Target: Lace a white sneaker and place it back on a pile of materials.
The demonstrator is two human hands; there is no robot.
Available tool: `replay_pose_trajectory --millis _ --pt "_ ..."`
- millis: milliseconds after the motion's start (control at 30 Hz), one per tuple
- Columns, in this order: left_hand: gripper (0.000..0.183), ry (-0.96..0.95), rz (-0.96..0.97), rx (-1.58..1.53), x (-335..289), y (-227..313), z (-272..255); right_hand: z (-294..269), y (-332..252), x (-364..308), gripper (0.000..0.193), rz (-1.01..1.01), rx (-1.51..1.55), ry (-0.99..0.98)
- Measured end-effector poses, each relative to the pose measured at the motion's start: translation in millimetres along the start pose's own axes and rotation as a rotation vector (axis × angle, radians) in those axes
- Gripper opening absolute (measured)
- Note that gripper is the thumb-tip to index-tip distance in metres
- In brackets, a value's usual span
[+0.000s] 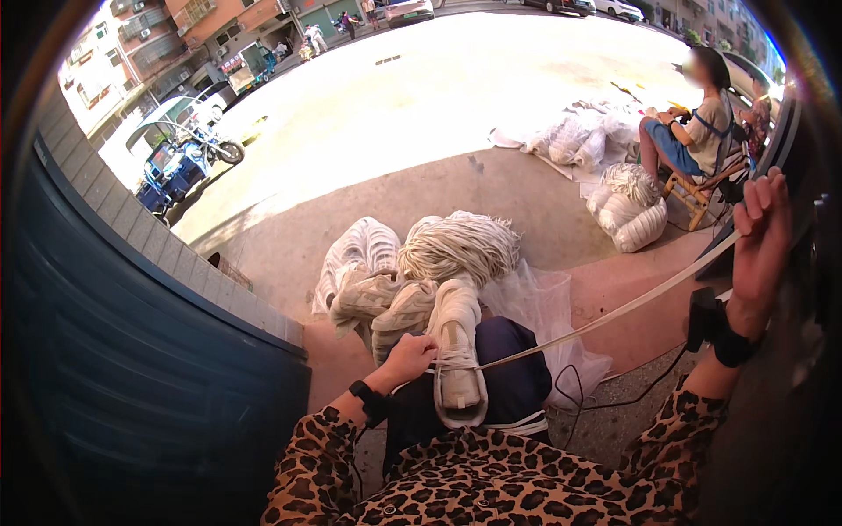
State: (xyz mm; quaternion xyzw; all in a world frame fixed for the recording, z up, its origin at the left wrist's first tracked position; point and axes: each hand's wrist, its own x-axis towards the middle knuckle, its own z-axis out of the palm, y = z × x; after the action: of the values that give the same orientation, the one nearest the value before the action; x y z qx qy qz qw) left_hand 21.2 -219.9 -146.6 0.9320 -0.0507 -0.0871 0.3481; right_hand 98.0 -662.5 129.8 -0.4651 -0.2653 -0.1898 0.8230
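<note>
A beige-white sneaker point(460, 390) rests on my lap between the dark trouser legs, its heel opening toward me. A pale lace is threaded across its tongue. My left hand point(412, 358) is closed at the shoe's left side, with finger and thumb pinched at the lacing; its fingertips are partly hidden. Far out to the right, my raised right hand point(761, 219) grips the long shoelace point(605, 317), which runs taut from the shoe up to my fingers. More pale laces point(526, 426) lie over my thigh beneath the shoe.
In front of my knees lie a bundle of cream laces point(460, 245), stacked beige shoes point(399, 307) and clear plastic point(561, 307). A dark metal door point(158, 351) stands at my left. A seated person point(702, 131) works at the right beside bagged bundles point(627, 215). A black cable point(614, 405) trails right.
</note>
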Motion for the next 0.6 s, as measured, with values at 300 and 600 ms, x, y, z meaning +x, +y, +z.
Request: replay_pose_trajectory --millis 300,600 --pt "0.018 0.044 0.122 0.292 -41 -4 14 89 252 -214 0.029 0.846 -0.633 -0.974" --pt "0.011 0.211 0.175 0.200 -47 -14 22 133 283 -270 0.005 0.148 -1.251 -1.015"
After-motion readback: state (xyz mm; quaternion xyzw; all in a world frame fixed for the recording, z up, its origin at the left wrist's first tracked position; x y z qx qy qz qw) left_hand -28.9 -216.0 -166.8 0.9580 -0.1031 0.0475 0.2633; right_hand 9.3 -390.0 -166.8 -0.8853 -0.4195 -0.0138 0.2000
